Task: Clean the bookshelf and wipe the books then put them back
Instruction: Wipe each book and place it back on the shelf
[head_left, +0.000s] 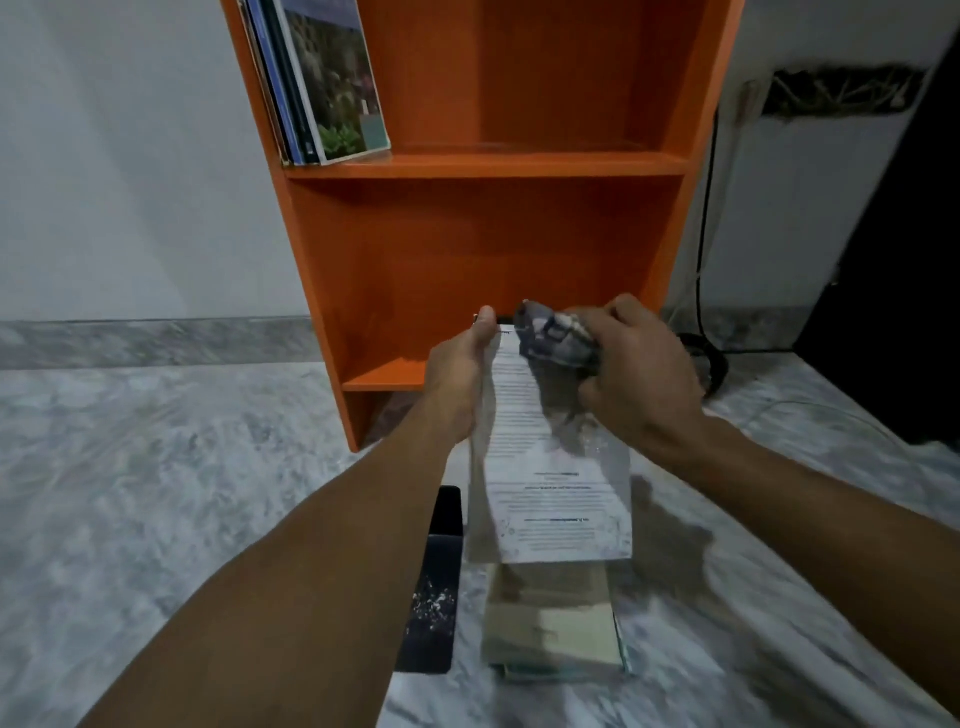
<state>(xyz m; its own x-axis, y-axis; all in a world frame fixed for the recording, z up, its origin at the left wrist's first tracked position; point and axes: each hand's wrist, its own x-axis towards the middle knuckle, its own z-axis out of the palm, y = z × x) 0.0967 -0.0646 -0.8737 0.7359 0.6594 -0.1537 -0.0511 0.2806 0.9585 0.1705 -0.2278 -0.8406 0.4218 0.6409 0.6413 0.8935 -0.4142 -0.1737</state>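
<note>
Both forearms enter from the lower edge of the view and meet over the floor (156, 493) in front of the bookshelf (488, 166).

The left hand (457, 374) grips the white book (550, 499) along its far left edge, with the thumb uppermost and the fingers curled round the edge. The book is held in the air, clear of the shelves. Its long axis runs away from the camera toward the bookshelf. The far end is raised to the level of the lowest shelf and the near end hangs lower, above the stack of books (550, 629). Whether the near end touches the stack cannot be determined. The printed cover faces up and to the right, and its lines of text read upside down from the camera.

The right hand (639, 374) is closed round a bunched dark cloth (556, 338), which lies against the far right part of the cover.

The stack lies flat on the floor, with a dark book (434, 587) flat just beside its left side.

The orange bookshelf stands upright against the wall. On the upper shelf, several leaning books (332, 88) stand at the left end, tilted against the left side panel. A black cable (704, 218) runs down the wall to the right of the bookshelf.
</note>
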